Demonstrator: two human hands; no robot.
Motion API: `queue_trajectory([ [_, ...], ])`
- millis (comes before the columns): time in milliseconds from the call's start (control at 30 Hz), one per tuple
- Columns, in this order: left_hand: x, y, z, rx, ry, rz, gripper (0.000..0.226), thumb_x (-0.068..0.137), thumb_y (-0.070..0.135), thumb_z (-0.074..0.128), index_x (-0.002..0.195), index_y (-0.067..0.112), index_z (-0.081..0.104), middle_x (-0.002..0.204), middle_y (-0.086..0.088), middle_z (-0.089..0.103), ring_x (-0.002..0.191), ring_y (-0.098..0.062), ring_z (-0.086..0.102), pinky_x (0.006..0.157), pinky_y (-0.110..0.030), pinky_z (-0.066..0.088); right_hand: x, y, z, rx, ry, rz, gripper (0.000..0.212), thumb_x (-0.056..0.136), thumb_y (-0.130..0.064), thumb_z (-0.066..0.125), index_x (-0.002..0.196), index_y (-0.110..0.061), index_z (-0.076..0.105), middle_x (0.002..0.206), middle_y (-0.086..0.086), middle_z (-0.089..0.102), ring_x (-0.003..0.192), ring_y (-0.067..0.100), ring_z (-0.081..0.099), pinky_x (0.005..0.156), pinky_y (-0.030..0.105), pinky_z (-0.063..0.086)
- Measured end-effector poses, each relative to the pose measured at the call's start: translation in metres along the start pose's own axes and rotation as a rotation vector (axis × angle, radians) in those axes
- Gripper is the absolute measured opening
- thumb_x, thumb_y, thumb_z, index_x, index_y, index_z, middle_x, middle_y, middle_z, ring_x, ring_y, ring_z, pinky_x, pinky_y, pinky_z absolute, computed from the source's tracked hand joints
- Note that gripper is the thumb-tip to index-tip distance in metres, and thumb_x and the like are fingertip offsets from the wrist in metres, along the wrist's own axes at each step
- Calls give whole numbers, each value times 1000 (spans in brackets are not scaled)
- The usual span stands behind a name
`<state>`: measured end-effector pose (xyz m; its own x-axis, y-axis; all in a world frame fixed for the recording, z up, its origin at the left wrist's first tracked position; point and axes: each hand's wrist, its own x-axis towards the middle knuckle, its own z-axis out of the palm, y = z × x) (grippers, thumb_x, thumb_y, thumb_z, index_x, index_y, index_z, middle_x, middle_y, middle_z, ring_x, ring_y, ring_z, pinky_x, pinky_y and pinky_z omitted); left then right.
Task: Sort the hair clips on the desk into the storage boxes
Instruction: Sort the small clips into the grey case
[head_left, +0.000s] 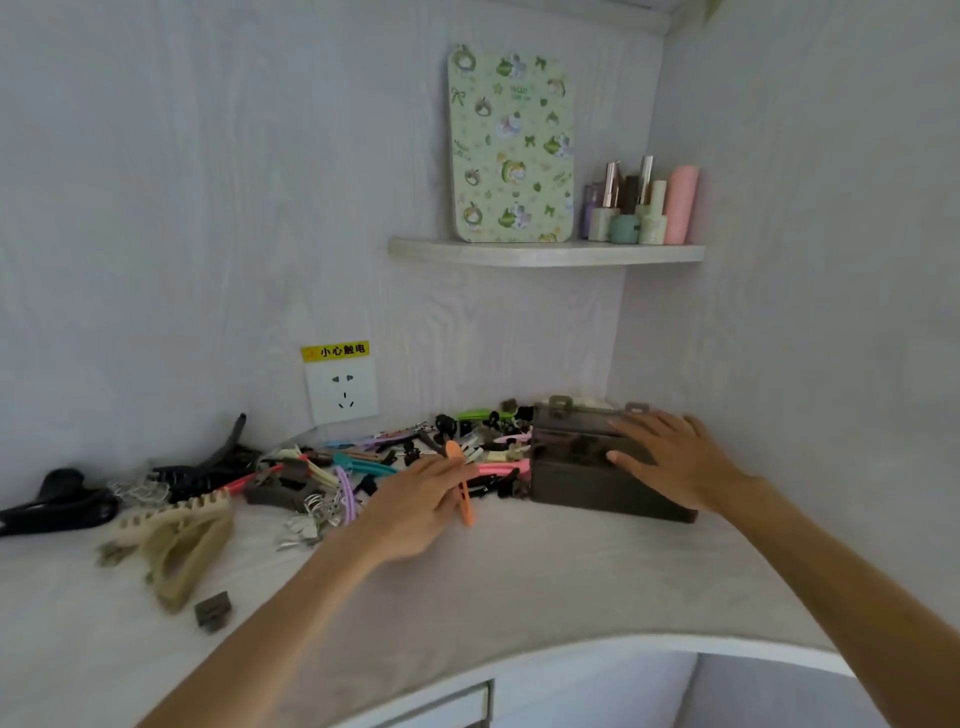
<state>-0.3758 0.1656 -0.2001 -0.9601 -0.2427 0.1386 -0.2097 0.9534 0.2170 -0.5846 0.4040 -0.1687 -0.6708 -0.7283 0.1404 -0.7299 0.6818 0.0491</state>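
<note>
My left hand (415, 512) pinching orange clip (462, 486) beside clip pile (363, 467) on desk (519, 582). Right hand (670, 457) spread flat, grasping nothing, on brown box (587, 483). Clip likely light, stiff, springy; best held mid-length.

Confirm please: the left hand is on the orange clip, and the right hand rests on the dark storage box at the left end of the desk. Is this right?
Not quite. In the head view the left hand is at the orange clip and the right hand rests on the dark storage box, but the box stands at the right, near the corner of the desk, not at its left end.
</note>
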Motion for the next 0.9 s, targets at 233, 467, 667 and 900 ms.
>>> queue_trajectory([
  [233, 10, -10, 5, 21, 129, -5, 34, 89, 40, 51, 122, 35, 55, 136, 13, 46, 121, -11, 47, 101, -30, 36, 23, -90, -30, 162, 319, -367, 24, 93, -24, 51, 111, -23, 66, 106, -2, 67, 102, 18, 55, 84, 27, 36],
  [467, -3, -45, -4, -227, 240, -127, 34, 81, 50, 62, 114, 41, 59, 121, 20, 60, 107, -1, 57, 82, -22, 47, 68, -145, -20, -404, -200, -231, 24, 87, -8, 48, 110, -14, 53, 101, 3, 64, 101, 24, 57, 108, 43, 24],
  [667, -12, -53, -1, -69, 402, -203, 27, 92, 44, 49, 113, 37, 63, 112, 17, 67, 94, -2, 63, 72, -21, 51, 100, -144, -28, -168, -318, -259, 17, 77, -3, 62, 90, -13, 68, 95, 5, 65, 81, 19, 58, 67, 29, 45],
  [900, -20, -69, -10, -224, 202, -182, 39, 85, 35, 59, 122, 44, 56, 131, 23, 54, 119, -1, 51, 99, -26, 44, 114, -152, -11, 5, -369, -317, 41, 82, -1, 58, 118, -19, 64, 122, 3, 63, 104, 22, 60, 85, 29, 51],
])
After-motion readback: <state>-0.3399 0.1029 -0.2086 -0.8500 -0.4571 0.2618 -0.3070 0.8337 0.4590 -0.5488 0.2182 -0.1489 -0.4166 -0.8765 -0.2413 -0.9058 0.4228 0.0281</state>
